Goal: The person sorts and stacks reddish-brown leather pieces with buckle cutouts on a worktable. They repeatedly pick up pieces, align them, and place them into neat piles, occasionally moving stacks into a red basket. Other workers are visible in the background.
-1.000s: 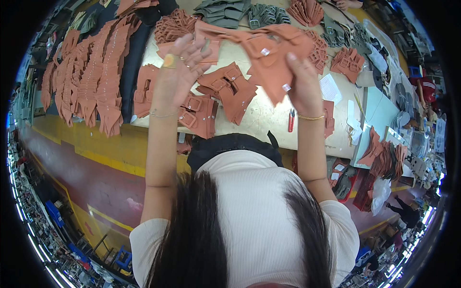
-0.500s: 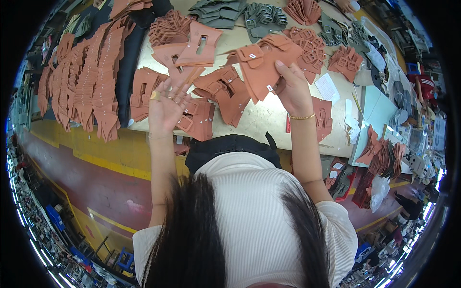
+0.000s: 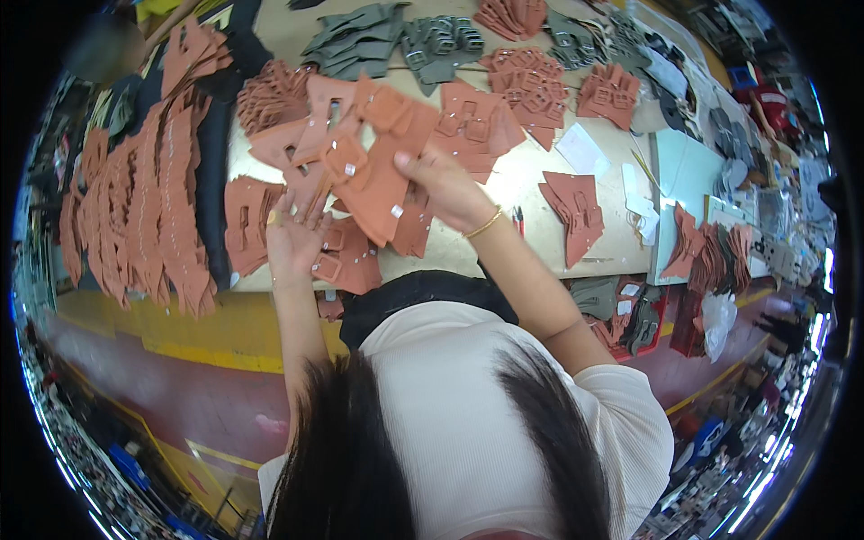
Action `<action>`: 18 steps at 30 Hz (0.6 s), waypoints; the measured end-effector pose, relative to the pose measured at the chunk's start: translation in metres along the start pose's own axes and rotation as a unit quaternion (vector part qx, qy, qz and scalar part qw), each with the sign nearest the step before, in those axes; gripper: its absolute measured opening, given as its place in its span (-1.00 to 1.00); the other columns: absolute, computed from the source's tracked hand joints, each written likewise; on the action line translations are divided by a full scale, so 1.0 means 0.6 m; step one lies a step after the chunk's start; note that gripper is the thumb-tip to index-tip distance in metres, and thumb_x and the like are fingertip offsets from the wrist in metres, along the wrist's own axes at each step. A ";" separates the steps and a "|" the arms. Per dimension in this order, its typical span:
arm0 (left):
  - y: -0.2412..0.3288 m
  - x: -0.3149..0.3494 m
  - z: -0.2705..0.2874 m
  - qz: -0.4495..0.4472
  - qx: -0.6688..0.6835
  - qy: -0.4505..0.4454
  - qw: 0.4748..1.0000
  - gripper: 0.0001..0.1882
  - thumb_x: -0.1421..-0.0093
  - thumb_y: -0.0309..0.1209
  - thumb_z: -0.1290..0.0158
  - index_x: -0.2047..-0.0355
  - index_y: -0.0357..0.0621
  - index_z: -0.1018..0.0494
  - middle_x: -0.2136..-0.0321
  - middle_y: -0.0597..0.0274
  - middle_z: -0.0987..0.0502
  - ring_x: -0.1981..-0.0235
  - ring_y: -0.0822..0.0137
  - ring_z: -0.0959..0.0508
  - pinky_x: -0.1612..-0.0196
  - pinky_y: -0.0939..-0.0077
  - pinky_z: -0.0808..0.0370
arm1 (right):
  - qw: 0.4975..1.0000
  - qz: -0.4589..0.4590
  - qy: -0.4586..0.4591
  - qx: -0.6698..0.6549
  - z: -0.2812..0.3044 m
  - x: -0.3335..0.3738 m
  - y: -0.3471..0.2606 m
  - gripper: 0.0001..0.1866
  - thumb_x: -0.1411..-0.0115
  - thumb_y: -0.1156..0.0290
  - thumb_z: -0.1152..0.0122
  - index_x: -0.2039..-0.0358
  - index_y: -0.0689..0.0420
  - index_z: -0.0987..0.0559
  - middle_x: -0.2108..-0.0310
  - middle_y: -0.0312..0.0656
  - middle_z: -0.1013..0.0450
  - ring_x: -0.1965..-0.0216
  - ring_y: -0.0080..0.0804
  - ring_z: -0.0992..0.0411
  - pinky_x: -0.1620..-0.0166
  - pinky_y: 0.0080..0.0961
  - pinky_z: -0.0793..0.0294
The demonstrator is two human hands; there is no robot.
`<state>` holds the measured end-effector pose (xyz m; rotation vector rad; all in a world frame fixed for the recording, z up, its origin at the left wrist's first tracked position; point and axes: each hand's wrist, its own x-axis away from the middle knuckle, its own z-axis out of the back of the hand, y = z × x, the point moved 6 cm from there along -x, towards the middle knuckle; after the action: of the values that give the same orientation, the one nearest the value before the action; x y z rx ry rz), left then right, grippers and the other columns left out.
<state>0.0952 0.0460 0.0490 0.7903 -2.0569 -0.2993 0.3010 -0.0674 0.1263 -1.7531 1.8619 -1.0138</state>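
Note:
My right hand [image 3: 445, 189] is closed on some rust-brown leather pieces [image 3: 378, 189], thumb on top. They carry covered square buckles and small white labels, and are tilted above the table. My left hand [image 3: 295, 243] lies palm up just left of them, its fingers stretched out and apart. The fingertips are close to the held pieces; whether they touch cannot be made out. Under and beside that hand are more buckled leather pieces [image 3: 351, 264], partly covered by the held ones. Slotted leather pieces [image 3: 250, 216] lie to its left.
A pale table [image 3: 531, 238] bears piles of rust-brown pieces and grey-green pieces [image 3: 355, 40] at the back. Long overlapping rows of leather [image 3: 153, 198] hang at the left. A white paper [image 3: 582, 149] and a light-blue board [image 3: 684, 175] lie to the right; a red crate [image 3: 661, 331] is below.
My right hand has moved left with the leather pieces, toward my left hand. The left hand stays palm up. The view has shifted, and the right-hand part of the table shows more.

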 end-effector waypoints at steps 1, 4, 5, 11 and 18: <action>-0.005 -0.011 0.005 -0.006 -0.008 0.001 1.000 -0.51 -0.27 -0.19 0.06 -0.13 -0.10 -0.16 -0.16 0.02 -0.19 -0.20 0.03 -0.24 -0.16 0.07 -0.24 | 0.998 -0.036 0.050 -0.009 0.023 0.006 0.033 -0.67 -0.35 0.34 0.06 -0.10 0.12 -0.32 0.08 -0.28 -0.44 0.10 -0.48 -0.47 0.08 -0.48 -0.50; -0.061 -0.053 0.029 0.065 -0.051 0.060 0.995 -0.50 -0.26 -0.11 0.09 -0.14 -0.01 -0.14 -0.14 0.05 -0.17 -0.21 0.04 -0.18 -0.25 -0.04 -0.06 | 0.985 -0.126 0.109 -0.038 0.096 0.028 0.135 -0.62 -0.36 0.34 0.08 -0.15 0.09 -0.25 0.03 -0.23 -0.43 0.06 -0.42 -0.47 0.04 -0.44 -0.48; -0.082 -0.064 0.036 0.090 -0.066 0.076 0.991 -0.49 -0.26 -0.09 0.11 -0.15 0.01 -0.13 -0.16 0.05 -0.14 -0.24 0.05 -0.13 -0.28 -0.06 0.01 | 0.969 -0.194 0.151 -0.017 0.129 0.039 0.174 -0.62 -0.36 0.36 0.10 -0.17 0.08 -0.22 0.02 -0.21 -0.42 0.05 -0.38 -0.46 0.02 -0.42 -0.48; -0.182 -0.086 0.009 0.171 -0.074 0.037 0.982 -0.51 -0.31 -0.09 0.14 -0.14 -0.06 -0.17 -0.12 0.10 -0.17 -0.18 0.11 -0.20 -0.25 -0.07 -0.10 | 0.937 -0.279 0.163 0.134 0.233 0.048 0.269 -0.67 -0.31 0.26 -0.03 -0.02 0.14 -0.39 0.13 -0.15 -0.48 0.23 -0.33 -0.54 0.20 -0.46 -0.56; -0.180 -0.073 0.000 0.142 -0.095 0.040 0.984 -0.46 -0.30 -0.16 0.12 -0.20 -0.13 -0.09 -0.17 0.03 -0.12 -0.22 0.09 -0.16 -0.27 0.00 -0.09 | 0.771 -0.100 0.369 0.509 0.424 0.028 0.115 -0.61 -0.12 0.23 -0.20 0.15 0.28 -0.52 0.36 -0.06 -0.54 0.26 -0.25 -0.53 0.11 -0.38 -0.47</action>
<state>0.1585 -0.0091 -0.0318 0.3802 -1.9983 -0.2918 0.4316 -0.1469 -0.0891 -0.8904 0.9490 -2.4413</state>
